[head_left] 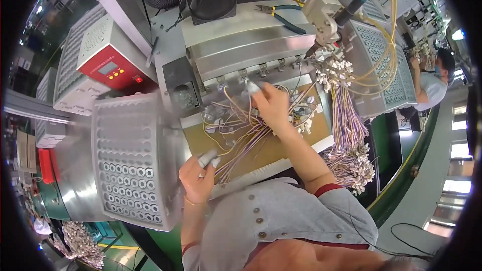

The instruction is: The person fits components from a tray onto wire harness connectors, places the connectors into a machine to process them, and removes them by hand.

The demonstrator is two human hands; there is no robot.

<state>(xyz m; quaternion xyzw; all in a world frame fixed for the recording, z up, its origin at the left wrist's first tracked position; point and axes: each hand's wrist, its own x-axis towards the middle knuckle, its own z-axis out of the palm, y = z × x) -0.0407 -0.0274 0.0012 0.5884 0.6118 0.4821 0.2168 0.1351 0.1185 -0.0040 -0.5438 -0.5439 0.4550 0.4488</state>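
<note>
My right hand [272, 108] reaches to the row of small metal clamps [244, 76] along the front of a steel machine. Its covered fingertips pinch a thin wire just below one clamp. Another clamp to the left has a yellowish wire [229, 95] hanging from it. Lower down on the left, my left hand [197, 178] has thumb and forefinger close together, both in white finger covers. What sits between them is too small to make out. A tangled bundle of purple, yellow and white wires [251, 133] lies between my hands on a brown board [261, 156].
At left stands a white tray [163, 170] with rows of metal rings, near a red-fronted control box [113, 68]. Pliers [283, 15] lie on the machine beside a black fan [212, 1]. Bundled wires [346, 120] hang at right. Another person [432, 83] works far right.
</note>
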